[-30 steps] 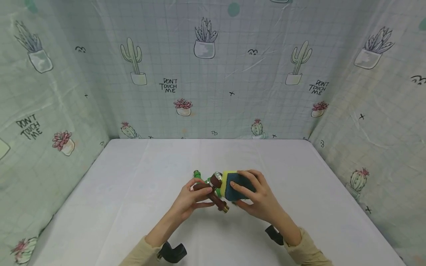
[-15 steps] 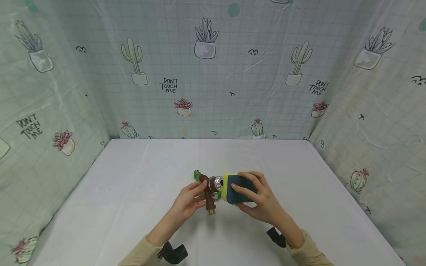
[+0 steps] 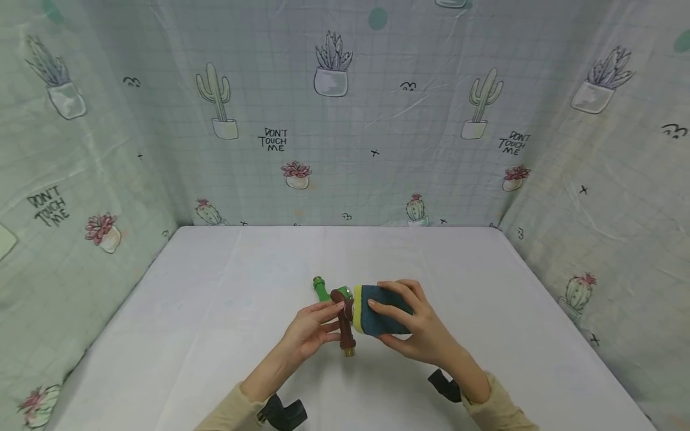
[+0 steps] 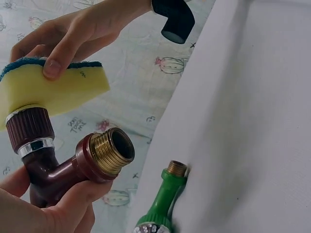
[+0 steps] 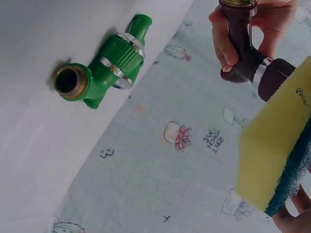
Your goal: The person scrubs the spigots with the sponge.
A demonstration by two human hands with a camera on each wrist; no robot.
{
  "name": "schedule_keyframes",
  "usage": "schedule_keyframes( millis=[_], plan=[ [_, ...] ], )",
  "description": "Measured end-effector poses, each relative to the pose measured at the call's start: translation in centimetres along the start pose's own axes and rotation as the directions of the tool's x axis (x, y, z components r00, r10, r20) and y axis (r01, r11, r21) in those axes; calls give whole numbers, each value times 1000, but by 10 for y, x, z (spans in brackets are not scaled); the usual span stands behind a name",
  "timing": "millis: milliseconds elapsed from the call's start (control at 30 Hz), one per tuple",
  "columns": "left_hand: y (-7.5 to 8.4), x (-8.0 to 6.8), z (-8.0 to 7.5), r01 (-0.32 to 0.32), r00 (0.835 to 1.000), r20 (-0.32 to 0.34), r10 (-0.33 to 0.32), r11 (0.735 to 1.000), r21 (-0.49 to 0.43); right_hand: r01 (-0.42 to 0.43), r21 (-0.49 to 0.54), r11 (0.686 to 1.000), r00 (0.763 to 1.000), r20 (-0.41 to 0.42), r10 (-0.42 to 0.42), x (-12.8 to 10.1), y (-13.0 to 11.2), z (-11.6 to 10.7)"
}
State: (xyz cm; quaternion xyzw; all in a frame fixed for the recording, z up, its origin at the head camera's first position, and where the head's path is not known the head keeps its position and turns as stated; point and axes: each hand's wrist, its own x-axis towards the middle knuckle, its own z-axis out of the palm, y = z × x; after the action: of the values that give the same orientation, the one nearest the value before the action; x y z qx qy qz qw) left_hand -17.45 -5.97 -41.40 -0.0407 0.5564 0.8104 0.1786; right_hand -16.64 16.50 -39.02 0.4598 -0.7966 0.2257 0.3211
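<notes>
The left hand [image 3: 309,330] grips a dark brown plastic tap with a brass threaded mouth [image 3: 344,320], lifted above the white cloth-covered table [image 3: 215,311]. The right hand [image 3: 417,329] grasps a yellow sponge with a blue scouring face [image 3: 377,308], pressed against the tap's knob end. A green plastic tap [image 3: 323,288] lies on the table just behind the brown one. Pale curtains printed with potted cacti [image 3: 345,120] enclose the table on three sides.
</notes>
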Motion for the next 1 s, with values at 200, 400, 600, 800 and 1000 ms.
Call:
schedule_keyframes(
  millis=[200, 400, 600, 800, 1000],
  plan=[
    [-3, 0, 0, -5, 999, -32, 5, 1000, 13, 44, -43, 998, 999, 21, -43, 5, -4, 1],
    [-4, 0, -1, 2, 1000, -31, -2, 1000, 25, 82, -49, 995, 996, 22, -82, 9, -7, 3],
    [1, 1, -4, 11, 1000, -15, -11, 1000, -15, 77, -33, 996, 997, 11, -77, 7, -3, 1],
    [3, 1, -5, 29, 1000, -6, -29, 999, -40, 23, -9, 1000, 999, 30, -22, -5, 2, 1],
    [4, 0, -6, 51, 999, 20, -49, 996, -77, -6, 4, 1000, 999, 48, 6, -15, 1, 1]
  ],
)
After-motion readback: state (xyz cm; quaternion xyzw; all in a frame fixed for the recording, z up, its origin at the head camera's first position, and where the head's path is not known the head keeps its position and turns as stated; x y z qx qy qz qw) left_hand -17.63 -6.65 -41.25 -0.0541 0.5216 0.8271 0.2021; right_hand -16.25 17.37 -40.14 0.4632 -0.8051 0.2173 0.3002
